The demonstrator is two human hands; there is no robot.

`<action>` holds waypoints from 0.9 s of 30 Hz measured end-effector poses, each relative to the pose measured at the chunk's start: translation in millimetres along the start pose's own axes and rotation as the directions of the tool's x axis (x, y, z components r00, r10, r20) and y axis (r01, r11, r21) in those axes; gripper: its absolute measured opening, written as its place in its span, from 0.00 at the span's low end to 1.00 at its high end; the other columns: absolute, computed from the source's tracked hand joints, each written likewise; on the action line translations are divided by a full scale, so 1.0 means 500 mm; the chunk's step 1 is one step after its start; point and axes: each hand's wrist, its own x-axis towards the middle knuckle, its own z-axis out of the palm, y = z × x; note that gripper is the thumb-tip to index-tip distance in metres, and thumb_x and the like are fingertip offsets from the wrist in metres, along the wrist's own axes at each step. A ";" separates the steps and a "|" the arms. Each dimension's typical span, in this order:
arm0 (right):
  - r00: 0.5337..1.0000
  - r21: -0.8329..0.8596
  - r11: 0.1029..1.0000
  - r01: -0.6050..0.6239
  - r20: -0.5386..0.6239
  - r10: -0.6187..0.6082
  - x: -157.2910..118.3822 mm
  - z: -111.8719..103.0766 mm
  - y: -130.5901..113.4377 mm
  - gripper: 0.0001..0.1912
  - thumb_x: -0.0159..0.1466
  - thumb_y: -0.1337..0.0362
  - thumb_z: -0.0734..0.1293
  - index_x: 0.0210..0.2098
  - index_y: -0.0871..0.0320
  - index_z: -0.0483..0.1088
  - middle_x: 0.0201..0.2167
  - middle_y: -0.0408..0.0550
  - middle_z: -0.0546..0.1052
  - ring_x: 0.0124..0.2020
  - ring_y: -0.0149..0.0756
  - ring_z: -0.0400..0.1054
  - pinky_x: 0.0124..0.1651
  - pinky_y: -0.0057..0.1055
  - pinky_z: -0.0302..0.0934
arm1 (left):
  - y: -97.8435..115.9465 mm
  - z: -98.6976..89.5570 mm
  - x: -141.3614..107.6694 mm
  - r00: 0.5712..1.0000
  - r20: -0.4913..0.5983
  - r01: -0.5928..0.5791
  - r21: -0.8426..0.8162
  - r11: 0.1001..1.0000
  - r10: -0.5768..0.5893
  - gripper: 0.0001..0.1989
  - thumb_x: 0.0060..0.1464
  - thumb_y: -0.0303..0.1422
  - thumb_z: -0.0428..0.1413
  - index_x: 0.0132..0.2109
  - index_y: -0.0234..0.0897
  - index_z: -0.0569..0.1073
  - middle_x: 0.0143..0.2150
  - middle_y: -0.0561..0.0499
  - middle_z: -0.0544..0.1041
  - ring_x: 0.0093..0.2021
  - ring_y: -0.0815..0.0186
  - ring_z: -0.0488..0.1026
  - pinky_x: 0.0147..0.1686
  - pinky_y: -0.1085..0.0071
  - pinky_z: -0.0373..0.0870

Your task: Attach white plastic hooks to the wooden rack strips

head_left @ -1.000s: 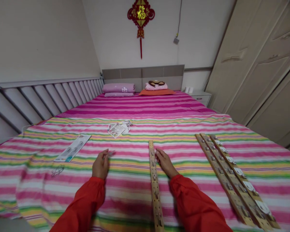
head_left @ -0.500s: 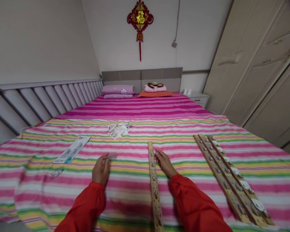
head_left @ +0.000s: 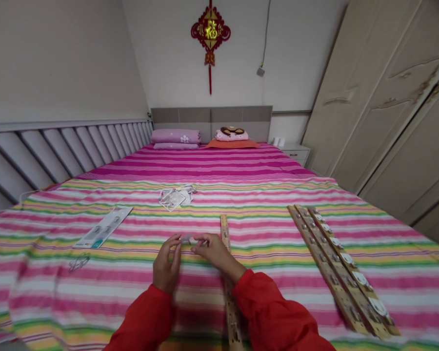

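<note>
A small clear piece point(head_left: 186, 239) is pinched between the fingertips of my left hand point(head_left: 167, 263), just left of the middle. My right hand point(head_left: 214, 251) is closed at the piece's right side, its fingertips pressed together; whether they grip it or something else is too small to tell. Under my right wrist runs a narrow wooden strip point(head_left: 224, 225) with metal clips along it, lying lengthwise on the striped sheet point(head_left: 131, 292). My right forearm covers part of the strip.
Three similar wooden strips point(head_left: 322, 258) lie at the right, one bearing white round pieces. A flat clear package point(head_left: 106, 226) and a thin tangled item point(head_left: 79, 262) lie left. Crumpled wrappers point(head_left: 175, 197) lie beyond my hands. Folded bedding point(head_left: 175, 136) is at the headboard.
My right hand has moved left, from beside the wooden strip across it to the clear piece. My left hand has moved slightly right with the piece. The view has shifted a little.
</note>
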 end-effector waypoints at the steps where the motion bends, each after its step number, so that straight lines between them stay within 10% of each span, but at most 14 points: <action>1: 1.000 -0.013 1.000 0.013 0.001 -0.013 0.000 0.011 0.000 0.14 0.44 0.62 0.74 0.31 0.59 0.77 0.19 0.38 0.70 0.21 0.27 0.58 0.24 0.25 0.52 | 0.008 0.003 -0.003 1.000 0.004 0.008 -0.014 1.000 -0.008 0.06 0.58 0.28 0.51 0.42 0.38 0.70 0.46 0.45 0.78 0.49 0.63 0.75 0.47 0.65 0.72; 11: 0.998 0.079 0.995 0.063 0.001 -0.064 -0.005 0.000 0.009 0.08 0.49 0.61 0.69 0.16 0.57 0.71 0.17 0.41 0.72 0.23 0.31 0.63 0.28 0.27 0.55 | 0.022 -0.023 0.028 0.890 -0.025 0.433 -0.261 0.863 -0.454 0.09 0.57 0.37 0.53 0.40 0.37 0.69 0.46 0.43 0.77 0.48 0.60 0.75 0.45 0.64 0.72; 21: 0.974 0.201 0.955 -0.217 -0.021 0.225 -0.032 -0.048 -0.006 0.08 0.49 0.60 0.68 0.20 0.59 0.70 0.08 0.35 0.62 0.11 0.23 0.52 0.16 0.22 0.44 | -0.160 -0.047 0.000 0.973 0.159 0.114 0.305 0.945 -0.168 0.11 0.52 0.34 0.50 0.38 0.42 0.76 0.40 0.47 0.80 0.42 0.55 0.74 0.45 0.55 0.67; 27: 0.979 0.254 0.947 -0.198 0.006 0.204 -0.061 -0.069 -0.020 0.05 0.49 0.64 0.67 0.21 0.60 0.72 0.11 0.38 0.67 0.12 0.22 0.53 0.17 0.22 0.43 | -0.083 -0.037 0.008 0.980 0.134 0.122 0.173 0.977 -0.146 0.12 0.54 0.38 0.52 0.41 0.42 0.77 0.42 0.46 0.78 0.44 0.57 0.73 0.46 0.56 0.68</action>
